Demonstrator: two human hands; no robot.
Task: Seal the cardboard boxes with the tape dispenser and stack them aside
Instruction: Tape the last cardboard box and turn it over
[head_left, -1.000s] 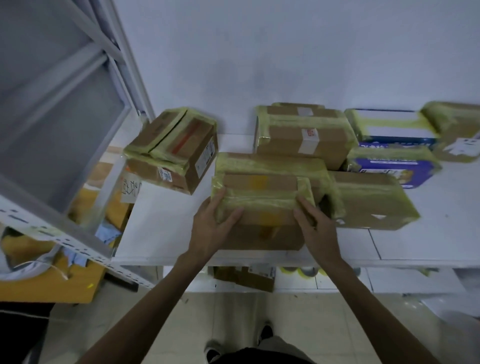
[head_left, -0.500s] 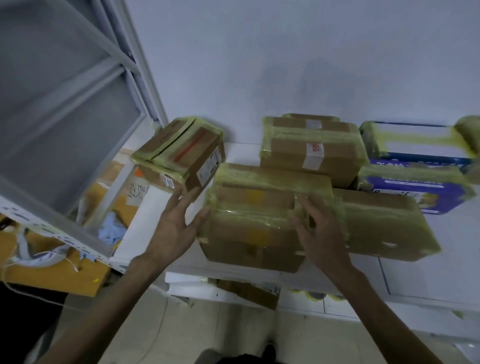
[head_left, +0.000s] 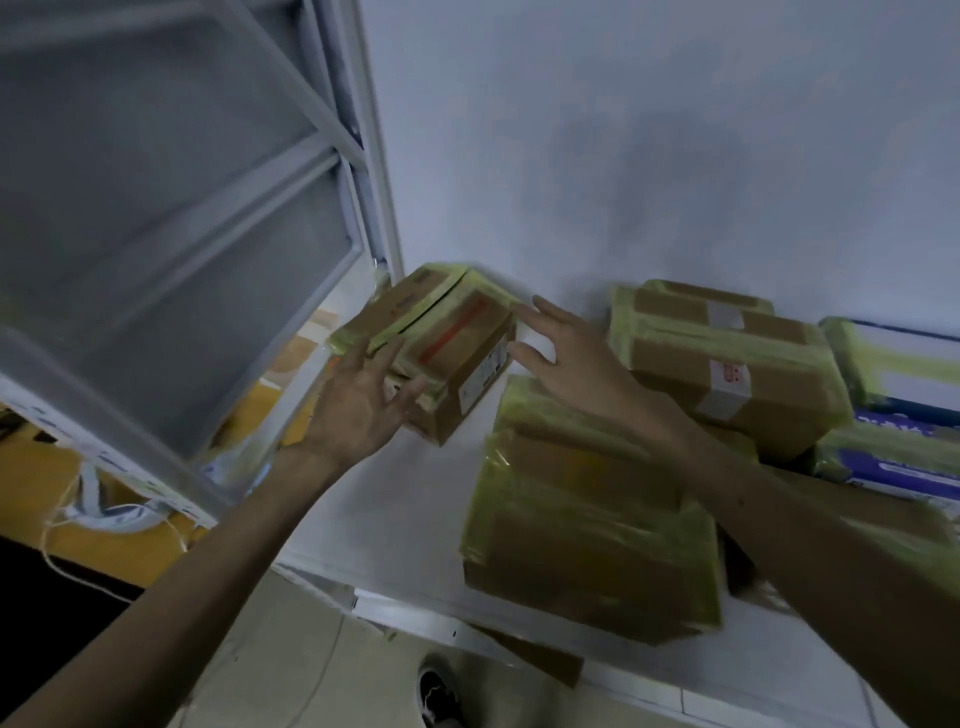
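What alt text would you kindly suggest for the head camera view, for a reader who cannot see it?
A person's left hand and right hand flank a small tape-wrapped cardboard box with a red stripe, fingers spread, at the back left of a white table. Larger taped boxes crowd the table to its right; the image is motion-blurred.

A plain pale wall (head_left: 623, 130) is seen from 12 to 2 o'clock. A grey metal rack (head_left: 156, 208) is set at 10 o'clock. A white table (head_left: 405, 519) is placed centrally, and a tiled floor (head_left: 291, 665) is seen at 7 o'clock.
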